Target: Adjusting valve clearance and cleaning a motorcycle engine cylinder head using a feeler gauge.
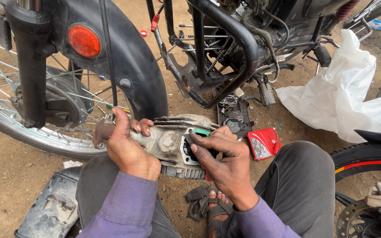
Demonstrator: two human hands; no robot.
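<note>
The left hand (126, 147) closes its grip around the grey metal engine part (168, 143), which rests on the person's knees above the sandy ground (5, 172). The right hand (223, 161) pinches a small green piece (202, 131) against the part's opening. A red packet (264, 143) lies just beside, under the motorcycle frame (225, 48).

view: head only | position: on the person's head, above the lap | direction: looks steeply down and forward to the sandy ground (5, 176) | distance: close, at arm's reach | shared part: none, single view
</note>
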